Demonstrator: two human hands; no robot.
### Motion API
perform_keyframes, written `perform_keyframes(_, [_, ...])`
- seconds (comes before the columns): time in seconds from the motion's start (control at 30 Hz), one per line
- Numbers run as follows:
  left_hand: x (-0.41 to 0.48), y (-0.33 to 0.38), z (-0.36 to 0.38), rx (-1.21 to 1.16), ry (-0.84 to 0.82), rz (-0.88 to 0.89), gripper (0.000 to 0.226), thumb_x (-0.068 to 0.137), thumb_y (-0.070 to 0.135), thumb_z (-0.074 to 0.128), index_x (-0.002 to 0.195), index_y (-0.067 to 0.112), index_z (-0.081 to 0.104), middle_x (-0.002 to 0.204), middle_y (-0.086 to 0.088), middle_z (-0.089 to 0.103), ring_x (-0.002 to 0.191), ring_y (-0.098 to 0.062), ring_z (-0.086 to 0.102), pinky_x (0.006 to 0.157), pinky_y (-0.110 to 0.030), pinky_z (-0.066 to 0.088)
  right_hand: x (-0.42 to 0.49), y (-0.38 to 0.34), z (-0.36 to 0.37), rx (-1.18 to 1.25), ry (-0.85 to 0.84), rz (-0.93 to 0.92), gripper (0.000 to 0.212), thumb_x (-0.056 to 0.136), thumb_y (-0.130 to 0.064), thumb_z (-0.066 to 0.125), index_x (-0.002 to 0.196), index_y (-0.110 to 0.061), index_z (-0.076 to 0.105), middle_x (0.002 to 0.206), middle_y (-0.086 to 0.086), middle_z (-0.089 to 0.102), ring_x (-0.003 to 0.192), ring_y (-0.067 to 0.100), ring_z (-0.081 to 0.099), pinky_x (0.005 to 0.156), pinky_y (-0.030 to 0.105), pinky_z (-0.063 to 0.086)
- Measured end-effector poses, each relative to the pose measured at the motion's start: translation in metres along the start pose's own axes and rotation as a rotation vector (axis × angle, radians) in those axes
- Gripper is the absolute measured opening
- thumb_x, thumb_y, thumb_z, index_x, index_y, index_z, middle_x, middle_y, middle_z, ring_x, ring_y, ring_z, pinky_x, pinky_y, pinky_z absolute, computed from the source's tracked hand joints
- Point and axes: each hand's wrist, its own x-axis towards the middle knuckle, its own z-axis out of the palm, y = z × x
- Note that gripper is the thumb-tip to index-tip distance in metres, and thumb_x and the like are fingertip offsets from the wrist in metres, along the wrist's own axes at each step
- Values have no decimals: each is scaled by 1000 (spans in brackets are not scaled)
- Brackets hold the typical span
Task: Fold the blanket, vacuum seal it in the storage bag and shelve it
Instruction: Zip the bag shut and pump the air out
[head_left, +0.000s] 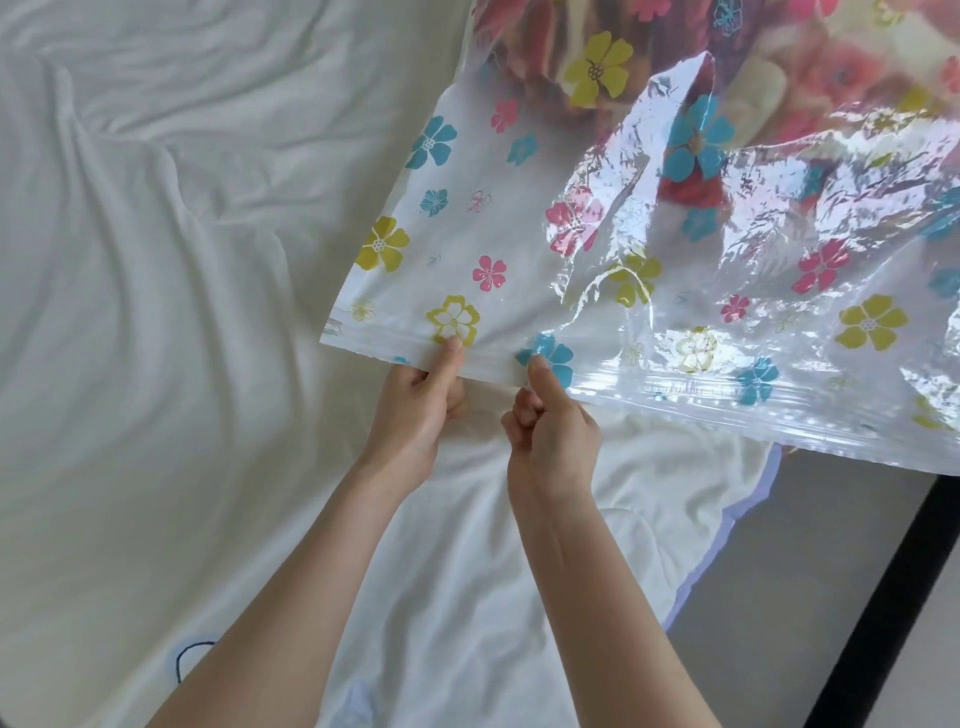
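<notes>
A clear plastic storage bag printed with blue, pink and yellow flowers is lifted above the bed, its zip edge nearest me. A folded blanket with a pink and red pattern shows through the bag at the upper right. My left hand pinches the zip edge near its left corner, thumb on top. Just to the right, my right hand pinches the same edge, thumb on a blue flower. Both hands are close together.
A rumpled white sheet covers the bed to the left. A white quilt with a lilac border lies under my arms. At the lower right is grey floor and a black bar.
</notes>
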Motion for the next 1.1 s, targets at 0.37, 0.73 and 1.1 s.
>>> perform_keyframes(0.37, [-6,-5,11,48,130,-51,50,92,35,58,48,20,38,44,4,31,46,-12,28,58,-30,23,8,-48,-33,-28,165,-104,26,87,-16,68,70,-3,54,47,-4,58,46,6,60,56,18,54])
perform_keyframes(0.73, [-11,-10,61,-133,192,-154,3,84,14,68,82,15,66,73,3,65,62,-9,56,51,-21,44,18,-55,-50,70,92,91,16,90,-17,63,90,-1,61,77,11,59,71,24,64,73,37,57])
perform_keyframes(1.1, [-8,-7,56,-116,199,-116,9,86,8,65,82,16,64,65,11,65,56,-5,55,47,-19,41,42,-112,-112,26,239,-134,17,91,-4,59,108,-2,58,86,10,66,84,21,65,66,30,60])
